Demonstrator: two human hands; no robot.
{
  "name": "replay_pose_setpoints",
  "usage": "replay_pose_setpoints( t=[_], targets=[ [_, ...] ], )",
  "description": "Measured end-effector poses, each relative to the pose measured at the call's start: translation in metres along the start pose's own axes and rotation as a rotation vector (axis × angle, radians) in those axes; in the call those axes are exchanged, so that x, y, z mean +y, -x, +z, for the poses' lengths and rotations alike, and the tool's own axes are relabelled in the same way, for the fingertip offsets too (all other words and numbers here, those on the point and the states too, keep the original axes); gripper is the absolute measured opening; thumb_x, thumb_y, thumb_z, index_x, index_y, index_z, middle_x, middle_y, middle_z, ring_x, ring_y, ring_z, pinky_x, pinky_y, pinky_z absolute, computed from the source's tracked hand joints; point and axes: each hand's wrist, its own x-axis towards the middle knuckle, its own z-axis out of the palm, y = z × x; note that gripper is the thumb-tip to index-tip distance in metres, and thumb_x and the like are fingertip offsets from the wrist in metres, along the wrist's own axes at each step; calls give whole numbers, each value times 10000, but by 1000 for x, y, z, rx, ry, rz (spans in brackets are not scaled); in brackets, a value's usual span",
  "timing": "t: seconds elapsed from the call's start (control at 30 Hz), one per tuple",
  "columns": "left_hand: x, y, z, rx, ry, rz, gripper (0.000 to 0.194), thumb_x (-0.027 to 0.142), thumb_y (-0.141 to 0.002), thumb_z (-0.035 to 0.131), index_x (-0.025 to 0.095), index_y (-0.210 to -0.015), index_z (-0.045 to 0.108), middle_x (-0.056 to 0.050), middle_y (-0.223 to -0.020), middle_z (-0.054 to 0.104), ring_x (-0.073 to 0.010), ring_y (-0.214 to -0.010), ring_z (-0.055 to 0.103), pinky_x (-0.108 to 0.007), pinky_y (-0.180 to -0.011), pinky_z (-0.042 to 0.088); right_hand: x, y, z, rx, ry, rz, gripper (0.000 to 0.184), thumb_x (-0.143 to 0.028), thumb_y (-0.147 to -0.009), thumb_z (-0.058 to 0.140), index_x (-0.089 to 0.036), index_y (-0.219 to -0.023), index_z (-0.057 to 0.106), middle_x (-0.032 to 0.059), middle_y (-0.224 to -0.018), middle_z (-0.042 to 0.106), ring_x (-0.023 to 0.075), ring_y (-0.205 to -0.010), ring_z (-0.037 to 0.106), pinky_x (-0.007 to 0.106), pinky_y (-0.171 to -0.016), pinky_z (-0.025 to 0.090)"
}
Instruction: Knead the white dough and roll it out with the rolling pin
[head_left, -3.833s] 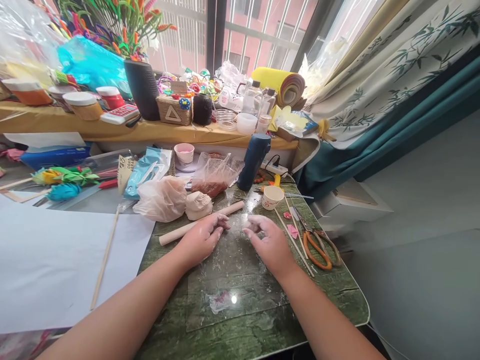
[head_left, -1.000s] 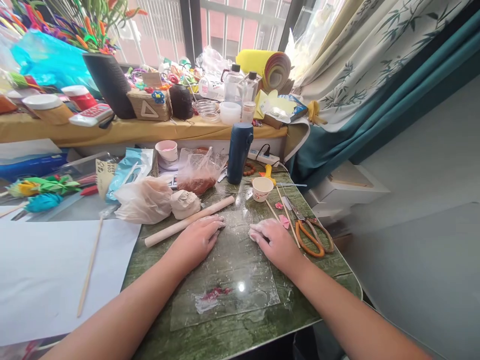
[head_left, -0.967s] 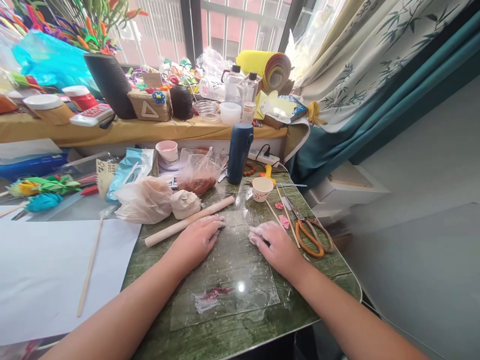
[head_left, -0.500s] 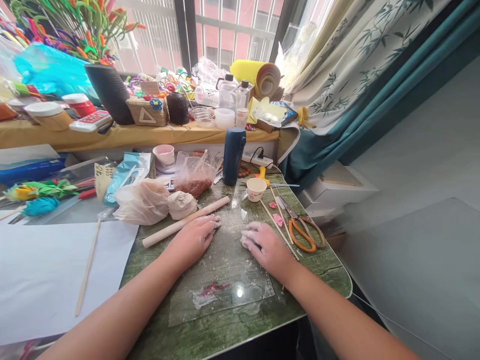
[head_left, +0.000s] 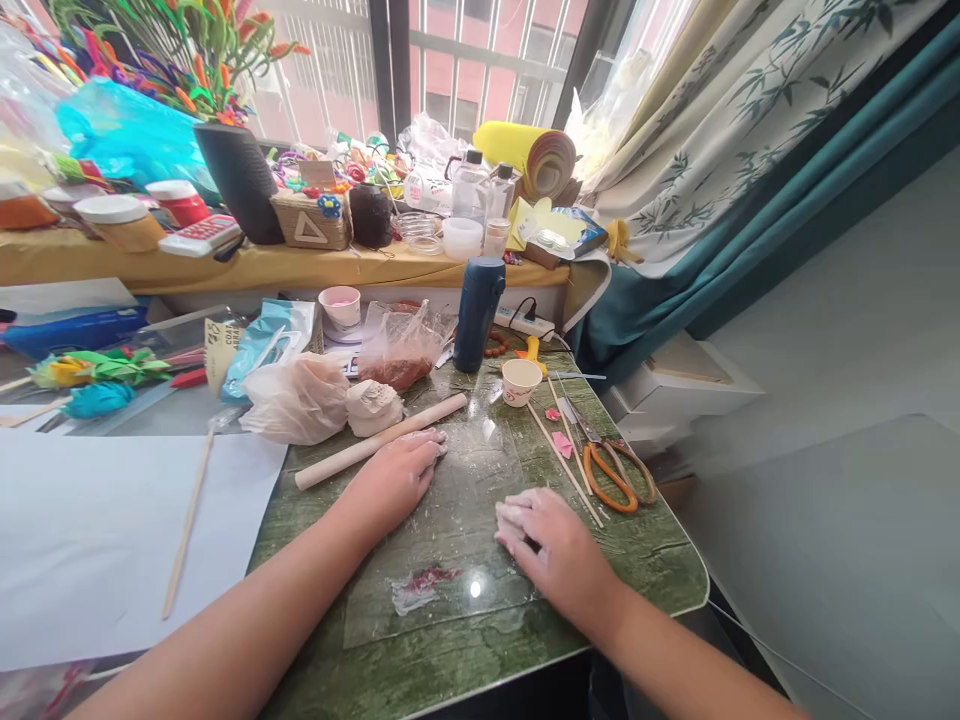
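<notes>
Clay [head_left: 373, 410] sits at 11 o'clock, past the roller [head_left: 382, 441]. Your left hand [head_left: 405, 468] rests loosely open; your right hand [head_left: 551, 535] curls, grip unclear. Sheet [head_left: 457, 525] work seems underway, next probably needing light pressure.

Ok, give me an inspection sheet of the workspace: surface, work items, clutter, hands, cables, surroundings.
Surface: green table bearing a white-speckled clear sheet; white-and-red smear near the sheet's front edge.
Work items: pale rod lying diagonally behind the left hand; clay-like lump behind the rod.
Clutter: plastic bag left of the lump; paper cup, scissors and wooden sticks on the right; blue flask upright at the back.
Hands: left hand and right hand both palm down at the clear sheet, whitened; anything beneath is hidden.
Cables: power strip at the back with a black plug; pale cable beyond the table's right edge.
Surroundings: window ahead, curtains right, crowded ledge at the back.
</notes>
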Motion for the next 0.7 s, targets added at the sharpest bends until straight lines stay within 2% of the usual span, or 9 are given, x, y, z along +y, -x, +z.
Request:
replay_pose_setpoints(
  t=[0.1, 0.17, 0.23, 0.3, 0.37, 0.47, 0.57, 0.7],
  targets=[
    [0, 0, -1, 0, -22, 2, 243, 191, -963, 528, 214, -1113, 718, -97, -1342, 700, -276, -1261, 644, -467, -1126, 500, -19, 15, 15, -3, -20, -1, 262, -214, -974, 624, -211, -1230, 677, 117, -1073, 704, 271, -1019, 641, 452, -915, 571],
    [1, 0, -2, -1, -37, 13, 241, 176, -957, 524, 203, -1097, 719, -107, -1337, 702, -285, -1252, 648, -476, -1110, 512, -27, 17, 13, -64, -45, 7, 276, -231, -980, 615, -204, -1250, 666, 118, -1087, 698, 267, -1018, 638, 446, -920, 568],
    [1, -1, -3, 1, -52, 25, 241, 168, -955, 515, 192, -1078, 721, -114, -1327, 707, -290, -1243, 654, -479, -1095, 526, -30, 12, -1, -168, -68, 28, 330, -243, -971, 627, -194, -1297, 643, 127, -1157, 688, 268, -1069, 631, 447, -963, 552],
    [2, -1, -4, 13, -67, 32, 242, 169, -955, 514, 185, -1072, 725, -116, -1315, 714, -289, -1238, 657, -473, -1087, 534, -28, 2, -22, -309, -87, 22, 414, -247, -956, 642, -191, -1365, 610, 146, -1326, 640, 278, -1214, 590, 456, -1061, 499],
    [3, 0, -4, 26, -71, 36, 243, 183, -963, 516, 184, -1080, 729, -113, -1302, 721, -282, -1234, 662, -462, -1086, 537, -24, -9, -42, -467, -113, -40, 427, -234, -973, 609, -212, -1400, 599, 131, -1469, 573, 270, -1337, 528, 451, -1140, 429],
    [4, 0, -5, 35, -64, 31, 251, 199, -975, 515, 184, -1097, 734, -108, -1288, 729, -273, -1231, 666, -453, -1089, 538, -14, -24, -57, -607, -130, -108, 353, -249, -1030, 527, -246, -1360, 650, 88, -1418, 644, 237, -1256, 602, 398, -1088, 465],
    [5, 0, -5, 42, -59, 22, 248, 193, -971, 523, 186, -1104, 733, -104, -1279, 734, -268, -1225, 670, -451, -1088, 541, -5, -30, -52, -624, -123, -157, 321, -325, -1028, 563, -243, -1309, 696, 85, -1334, 702, 235, -1133, 660, 362, -990, 513],
    [7, 1, -5, 53, -44, 19, 232, 193, -972, 540, 187, -1113, 724, -103, -1294, 726, -264, -1226, 669, -449, -1094, 536, -7, -26, -35, -566, -168, -235, 282, -330, -1000, 628, -226, -1244, 724, 87, -1225, 741, 222, -1086, 657, 341, -966, 510]
  ],
)
